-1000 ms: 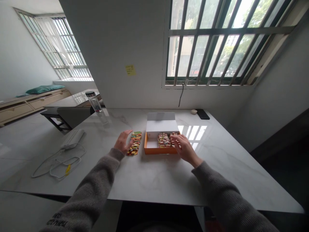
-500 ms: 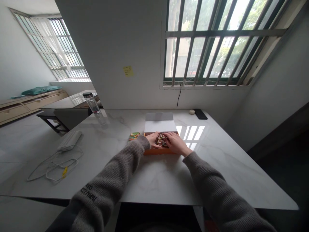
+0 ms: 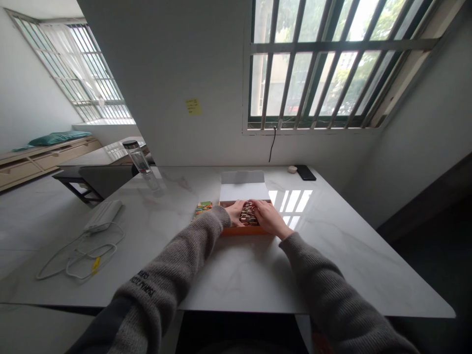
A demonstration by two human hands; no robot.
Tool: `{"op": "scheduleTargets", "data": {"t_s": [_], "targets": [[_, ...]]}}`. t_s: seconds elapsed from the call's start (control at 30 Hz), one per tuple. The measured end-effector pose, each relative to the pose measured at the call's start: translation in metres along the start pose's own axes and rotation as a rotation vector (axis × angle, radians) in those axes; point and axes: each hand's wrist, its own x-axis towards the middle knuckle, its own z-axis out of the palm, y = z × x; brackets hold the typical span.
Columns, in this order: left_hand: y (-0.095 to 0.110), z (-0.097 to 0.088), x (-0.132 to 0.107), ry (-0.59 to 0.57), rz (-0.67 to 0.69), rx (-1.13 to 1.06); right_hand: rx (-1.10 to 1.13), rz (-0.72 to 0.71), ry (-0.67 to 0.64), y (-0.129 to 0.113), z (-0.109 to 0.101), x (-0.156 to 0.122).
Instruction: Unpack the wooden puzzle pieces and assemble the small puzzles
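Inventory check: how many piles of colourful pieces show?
2 visible: table pile left of orange box, partly behind left sleeve; box pile inside the box, between left hand and right hand, which may hide more.

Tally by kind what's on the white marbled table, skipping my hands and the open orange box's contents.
Orange box, white flap open: 1
Multicoloured row of thin pieces: 1
Clear dark-capped bottle: 1
Flat black phone: 1
Small pale rounded object: 1
White corded device: 1
Total: 6

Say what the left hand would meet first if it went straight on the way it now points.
Most likely the packed pieces in the orange box; the left hand may already touch them, but depth is unclear.
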Motion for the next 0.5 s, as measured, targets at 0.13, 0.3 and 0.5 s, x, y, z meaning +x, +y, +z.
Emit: {"op": "scheduleTargets", "data": {"t_s": [0.13, 0.3, 0.5], "targets": [[0.001, 0.003, 0.001, -0.048, -0.018, -0.034, 0.057, 0.013, 0.074, 0.000, -0.001, 0.000], [0.009, -0.004, -0.001, -0.032, 0.004, -0.076, 0.105, 0.016, 0.131, -0.001, -0.003, -0.002], [0.020, -0.033, -0.015, 0.026, 0.034, -0.087, 0.196, 0.012, 0.181, 0.003, -0.003, -0.003]]}}
